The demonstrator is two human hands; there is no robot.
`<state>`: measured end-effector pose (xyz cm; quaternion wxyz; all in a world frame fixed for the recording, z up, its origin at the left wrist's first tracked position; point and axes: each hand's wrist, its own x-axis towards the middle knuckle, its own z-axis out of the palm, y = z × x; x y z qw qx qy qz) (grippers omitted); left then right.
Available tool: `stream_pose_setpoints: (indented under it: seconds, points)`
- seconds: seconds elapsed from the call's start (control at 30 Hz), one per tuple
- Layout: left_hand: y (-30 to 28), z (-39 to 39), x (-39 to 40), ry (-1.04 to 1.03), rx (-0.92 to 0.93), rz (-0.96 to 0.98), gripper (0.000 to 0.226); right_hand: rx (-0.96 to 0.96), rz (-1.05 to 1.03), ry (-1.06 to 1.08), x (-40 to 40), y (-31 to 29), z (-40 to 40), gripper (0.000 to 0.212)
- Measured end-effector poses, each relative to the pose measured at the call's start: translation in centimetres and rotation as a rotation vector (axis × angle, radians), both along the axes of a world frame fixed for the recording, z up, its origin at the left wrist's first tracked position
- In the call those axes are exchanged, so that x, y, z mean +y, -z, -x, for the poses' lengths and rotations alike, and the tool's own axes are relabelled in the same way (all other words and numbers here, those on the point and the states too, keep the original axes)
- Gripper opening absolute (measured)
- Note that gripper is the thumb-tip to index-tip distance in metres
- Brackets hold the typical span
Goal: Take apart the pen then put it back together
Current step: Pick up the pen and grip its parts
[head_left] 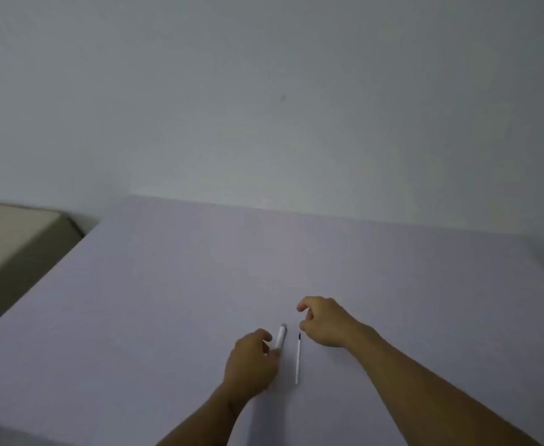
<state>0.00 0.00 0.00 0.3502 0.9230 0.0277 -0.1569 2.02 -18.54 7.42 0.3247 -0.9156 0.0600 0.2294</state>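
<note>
A pale lilac worktop [393,284] fills the lower field, set against a plain grey-white wall [264,91]; a beige furnishing [13,239], too blurred to name, sits beyond its left edge. The right hand [327,321] hovers just above the worktop with fingers loosely curled and parted, holding nothing. The left hand [251,365] pinches the near end of the white pen barrel [280,338], whose greyish far end points away from the person. The thin white refill [298,358], dark at its tip, lies free on the worktop just beside the barrel and roughly parallel to it, its tip close under the right hand. The pen thus appears disassembled, and whether further small parts lie apart cannot be told. Judged from this layout, reassembly is at hand: the next move likely calls for the right hand to pinch the slender refill and align it with the barrel's open end.
</note>
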Motion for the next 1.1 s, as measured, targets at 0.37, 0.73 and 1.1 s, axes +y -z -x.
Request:
stream_pose_setpoints:
  seconds: [0.37, 0.73, 1.1]
  points:
    - [3.6, -0.1, -0.3, 0.084, 0.048, -0.234, 0.038, 0.132, 0.005, 0.002, -0.2, 4.5, 1.6, 0.041]
    - [2.7, -1.7, 0.3, 0.064, 0.141, -0.131, 0.007, 0.137, -0.169, 0.210, 0.9, 6.3, -0.1, 0.045]
    - [0.4, -3.1, 1.9, 0.104, 0.089, 0.054, 0.007, 0.094, -0.581, 0.607, 4.5, 6.8, -3.0, 0.025]
